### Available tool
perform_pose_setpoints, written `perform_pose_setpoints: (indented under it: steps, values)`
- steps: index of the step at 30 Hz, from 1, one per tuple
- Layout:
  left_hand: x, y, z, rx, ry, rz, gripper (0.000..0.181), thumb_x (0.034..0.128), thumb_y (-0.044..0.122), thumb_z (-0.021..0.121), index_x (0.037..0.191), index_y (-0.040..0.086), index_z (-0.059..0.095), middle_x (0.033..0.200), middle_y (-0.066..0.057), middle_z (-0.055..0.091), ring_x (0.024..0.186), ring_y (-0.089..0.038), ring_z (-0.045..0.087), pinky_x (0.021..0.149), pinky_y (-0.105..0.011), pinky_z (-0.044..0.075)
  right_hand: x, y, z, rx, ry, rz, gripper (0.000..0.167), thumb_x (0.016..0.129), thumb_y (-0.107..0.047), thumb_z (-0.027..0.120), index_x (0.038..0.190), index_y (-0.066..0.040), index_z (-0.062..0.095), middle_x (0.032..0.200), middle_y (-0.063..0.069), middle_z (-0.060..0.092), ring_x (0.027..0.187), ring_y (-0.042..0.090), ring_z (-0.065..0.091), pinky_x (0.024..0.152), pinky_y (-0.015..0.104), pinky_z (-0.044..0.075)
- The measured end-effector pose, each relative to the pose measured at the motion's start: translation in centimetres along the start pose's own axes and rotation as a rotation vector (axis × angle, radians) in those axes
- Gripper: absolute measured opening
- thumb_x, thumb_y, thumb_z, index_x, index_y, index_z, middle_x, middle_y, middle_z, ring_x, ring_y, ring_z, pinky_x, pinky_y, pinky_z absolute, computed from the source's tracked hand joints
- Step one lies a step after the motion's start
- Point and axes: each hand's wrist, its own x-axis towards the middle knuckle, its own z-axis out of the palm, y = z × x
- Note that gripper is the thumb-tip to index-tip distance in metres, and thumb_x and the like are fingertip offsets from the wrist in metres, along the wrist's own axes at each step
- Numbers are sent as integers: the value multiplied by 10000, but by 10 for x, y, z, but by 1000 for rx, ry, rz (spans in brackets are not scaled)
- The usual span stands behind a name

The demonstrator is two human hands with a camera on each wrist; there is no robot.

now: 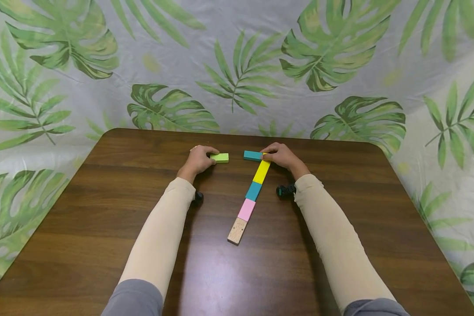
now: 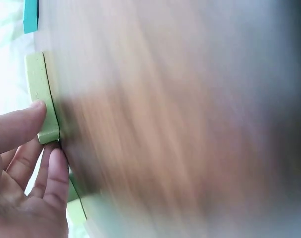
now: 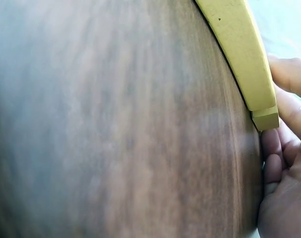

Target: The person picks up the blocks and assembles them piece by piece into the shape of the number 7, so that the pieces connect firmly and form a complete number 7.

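At the far side of the table, my left hand [image 1: 199, 160] pinches the near end of a lime green block [image 1: 221, 158]. The left wrist view shows the thumb on the face of this green block [image 2: 40, 82], fingertips at its end. More green [image 2: 77, 210] shows below those fingers, partly hidden. My right hand [image 1: 282, 156] grips the far end of a yellow block [image 1: 262, 171], its fingers covering part of it. A teal block [image 1: 252, 155] lies left of the right fingertips. In the right wrist view, fingers touch the end and outer side of the yellow block [image 3: 242, 59].
From the yellow block a slanting row runs toward me: a teal block [image 1: 253, 192], a pink block [image 1: 246, 210] and a bare wood block [image 1: 237, 231]. The brown table [image 1: 114, 210] ends at a leaf-patterned sheet [image 1: 237, 66] behind. Dark wrist devices [image 1: 285, 190] sit beside the sleeves.
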Motion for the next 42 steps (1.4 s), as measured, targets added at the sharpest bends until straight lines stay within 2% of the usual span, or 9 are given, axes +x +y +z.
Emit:
perform_pose_setpoints:
  steps: [11,19,24,30,42]
  values:
    - [4,3,5,-33,6,-10,395,928,85,648,1323,99,645,1412,-159,586,1266,-346,537,1043,-456,462,-1,1,-1,4,-5,-13,401,975,-269,612,1313,-57,639,1460,166,463,1300,376,439,1078,518,404]
    - [6,-1,4,-29,-63,5,402,942,81,629,1343,94,624,1426,-166,552,1118,-294,524,928,-399,454,-2,2,5,10,-19,-11,403,979,-258,606,1325,-53,632,1453,173,463,1287,360,442,1069,497,409]
    - [9,-1,3,-7,-54,7,407,942,98,643,1348,99,621,1424,-163,553,1182,-318,538,1007,-439,458,-4,-3,5,23,-10,-30,398,971,-264,617,1309,-56,644,1427,168,482,1257,352,449,1057,490,413]
    - [13,4,4,-21,-51,15,414,940,99,649,1353,92,617,1444,-164,538,1260,-345,521,1061,-464,441,-6,-3,0,17,0,-19,393,970,-258,619,1309,-61,645,1425,159,485,1271,351,446,1068,499,404]
    - [15,12,10,-72,-37,-31,411,935,97,660,1344,118,624,1513,-143,483,1402,-357,419,1134,-484,393,-1,1,2,22,20,-12,379,965,-236,626,1299,-60,656,1417,150,496,1275,349,450,1047,481,417]
